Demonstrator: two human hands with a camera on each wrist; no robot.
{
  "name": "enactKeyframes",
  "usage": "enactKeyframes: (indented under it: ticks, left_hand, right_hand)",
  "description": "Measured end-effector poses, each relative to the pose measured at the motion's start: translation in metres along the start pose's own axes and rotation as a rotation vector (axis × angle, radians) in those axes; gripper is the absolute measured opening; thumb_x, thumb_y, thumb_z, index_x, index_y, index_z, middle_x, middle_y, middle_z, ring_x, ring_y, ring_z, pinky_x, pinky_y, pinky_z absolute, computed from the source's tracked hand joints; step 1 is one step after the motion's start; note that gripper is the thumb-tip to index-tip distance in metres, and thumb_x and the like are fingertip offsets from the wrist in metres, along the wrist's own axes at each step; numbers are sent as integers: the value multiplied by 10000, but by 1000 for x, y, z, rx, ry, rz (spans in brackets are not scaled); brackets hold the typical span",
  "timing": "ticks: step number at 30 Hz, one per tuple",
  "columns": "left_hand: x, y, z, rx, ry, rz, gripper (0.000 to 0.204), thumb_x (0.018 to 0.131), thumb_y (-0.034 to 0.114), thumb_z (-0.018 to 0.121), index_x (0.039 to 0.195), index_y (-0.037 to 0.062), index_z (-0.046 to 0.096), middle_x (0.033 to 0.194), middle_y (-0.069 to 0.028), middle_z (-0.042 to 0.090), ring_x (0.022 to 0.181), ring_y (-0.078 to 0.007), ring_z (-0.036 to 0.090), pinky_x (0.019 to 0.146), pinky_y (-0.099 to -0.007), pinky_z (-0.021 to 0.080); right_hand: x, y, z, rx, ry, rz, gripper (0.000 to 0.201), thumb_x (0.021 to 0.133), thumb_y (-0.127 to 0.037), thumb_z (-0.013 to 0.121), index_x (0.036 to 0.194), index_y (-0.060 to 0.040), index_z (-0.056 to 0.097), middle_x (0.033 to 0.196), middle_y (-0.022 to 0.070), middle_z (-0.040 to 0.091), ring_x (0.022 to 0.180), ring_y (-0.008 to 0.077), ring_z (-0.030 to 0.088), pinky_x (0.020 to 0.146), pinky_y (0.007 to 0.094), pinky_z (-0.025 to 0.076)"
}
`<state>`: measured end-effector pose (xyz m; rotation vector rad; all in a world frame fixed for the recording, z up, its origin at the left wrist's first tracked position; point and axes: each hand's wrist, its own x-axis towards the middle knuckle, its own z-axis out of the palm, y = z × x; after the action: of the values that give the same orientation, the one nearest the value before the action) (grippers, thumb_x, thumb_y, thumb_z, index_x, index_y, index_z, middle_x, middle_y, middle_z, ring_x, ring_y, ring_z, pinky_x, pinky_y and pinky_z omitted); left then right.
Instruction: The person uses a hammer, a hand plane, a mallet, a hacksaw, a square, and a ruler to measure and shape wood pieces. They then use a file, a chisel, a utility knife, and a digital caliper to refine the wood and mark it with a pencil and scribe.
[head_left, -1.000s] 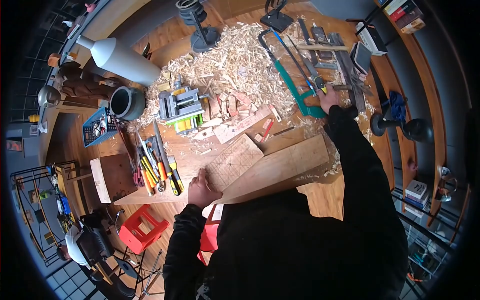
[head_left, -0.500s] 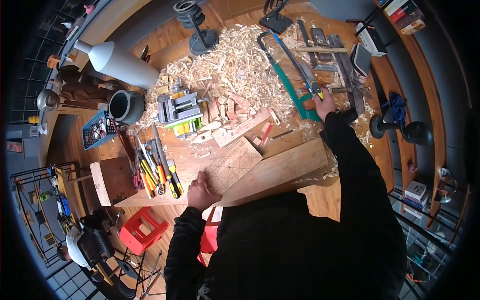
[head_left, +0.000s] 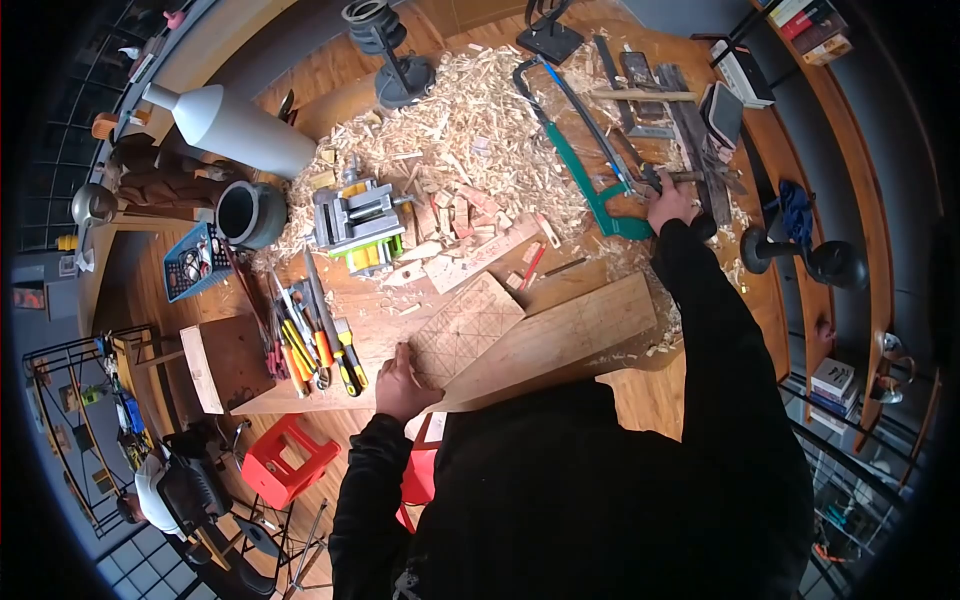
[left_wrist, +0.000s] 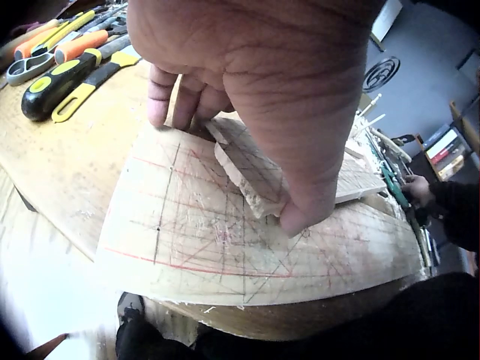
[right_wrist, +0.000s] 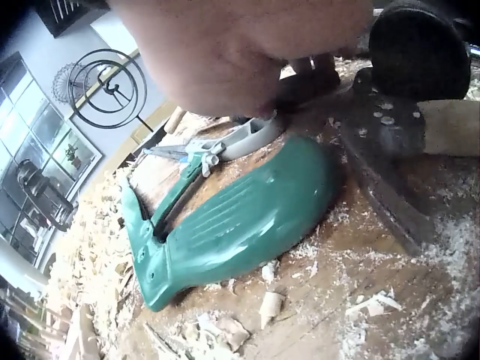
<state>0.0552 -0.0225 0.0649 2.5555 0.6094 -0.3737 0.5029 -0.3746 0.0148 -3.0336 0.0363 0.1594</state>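
My left hand (head_left: 405, 386) holds the near end of a short board (head_left: 468, 328) covered in pencilled lines. In the left wrist view its thumb sits on the near side, with fingers on the far side. Beneath lies a longer board (left_wrist: 195, 247) marked with black and red lines. My right hand (head_left: 672, 204) grips a tool's dark handle (head_left: 653, 178) at the right of the bench, most of it hidden by the fingers. Right beside that hand lies a hacksaw with a green handle (right_wrist: 247, 225). A dark metal tool head (right_wrist: 382, 135) on a wooden shaft is close by.
Wood shavings (head_left: 470, 110) cover the bench's back. A small vise (head_left: 360, 220) stands mid-left, near chisels and other hand tools (head_left: 310, 330). A dark pot (head_left: 252, 212), blue basket (head_left: 195, 262) and wooden box (head_left: 225, 360) line the left. Red stool (head_left: 288, 460) below.
My right hand has shifted about the tools beside the hacksaw, first left, then back right. A yellow and black handle seen there earlier no longer shows. My left hand stays on the short board.
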Motion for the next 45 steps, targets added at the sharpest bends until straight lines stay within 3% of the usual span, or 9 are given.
enactKeyframes:
  ticks: [15, 18, 22, 24, 27, 29, 37, 41, 45]
  left_hand:
    - [0, 3, -9, -53, -51, -44, 1011, 501, 346, 825, 1332, -61, 417, 1099, -209, 626, 1013, -388, 594, 917, -429, 481]
    - [1, 2, -11, -59, -47, -26, 1019, 500, 353, 823, 1333, -74, 420, 1090, -208, 630, 1015, -385, 594, 921, -426, 481]
    - [0, 0, -17, -65, -63, -10, 1032, 507, 380, 817, 1327, -103, 418, 1088, -218, 633, 1014, -388, 597, 937, -418, 476]
    - [1, -1, -19, -74, -85, -22, 1030, 510, 391, 814, 1322, -107, 421, 1102, -223, 632, 1023, -392, 597, 945, -415, 473]
    - [0, -13, -14, -99, -92, -7, 1024, 519, 405, 808, 1330, -89, 425, 1144, -240, 623, 1070, -406, 588, 973, -413, 462]
    - [0, -18, -12, -124, -11, 113, 1035, 517, 392, 825, 1339, -88, 418, 970, -232, 655, 954, -386, 627, 891, -405, 505]
    - [-17, -44, -4, -110, 112, 152, 978, 587, 332, 831, 1379, -46, 398, 1337, -293, 483, 1204, -430, 487, 1051, -429, 400]
    - [-36, -65, -7, -188, 276, 150, 769, 663, 285, 776, 1305, -20, 482, 1299, -260, 494, 1151, -420, 501, 1007, -458, 409]
    - [-42, -105, -9, -119, 572, -118, 440, 733, 217, 725, 1066, -12, 551, 1012, -207, 535, 953, -388, 532, 844, -467, 445]
  right_hand:
    - [-16, 3, -6, 100, 127, -105, 268, 826, -224, 639, 1071, -117, 630, 1168, 154, 573, 1151, 342, 530, 890, 515, 448]
    - [-43, -14, 2, 541, 195, -420, 122, 819, -118, 636, 928, -66, 653, 795, 143, 636, 778, 324, 643, 708, 416, 511]
    - [-127, -53, 2, 659, -104, -644, 183, 857, -204, 664, 926, -36, 638, 734, 87, 632, 640, 198, 603, 606, 325, 482]
    - [-166, -66, 18, 789, -483, -483, 259, 872, -257, 678, 910, -9, 613, 729, 76, 625, 656, 170, 609, 616, 325, 488]
    - [-208, -86, 42, 866, -577, -467, 318, 880, -297, 687, 957, -4, 588, 743, 76, 623, 643, 158, 618, 583, 312, 496]
    - [-229, -110, 16, 941, -904, -37, 336, 903, -311, 666, 1037, -20, 564, 774, 82, 622, 626, 152, 631, 529, 290, 489]
    - [-273, -123, 51, 970, -927, 103, 204, 944, -179, 562, 1076, -24, 546, 811, 95, 633, 613, 172, 666, 465, 269, 457]
    - [-288, -137, 56, 961, -902, 126, 207, 945, -154, 566, 1091, -10, 538, 817, 109, 633, 644, 177, 674, 473, 257, 470]
    - [-296, -151, 55, 912, -886, 143, 207, 940, -151, 565, 1093, -13, 539, 805, 112, 630, 614, 173, 655, 471, 267, 475]
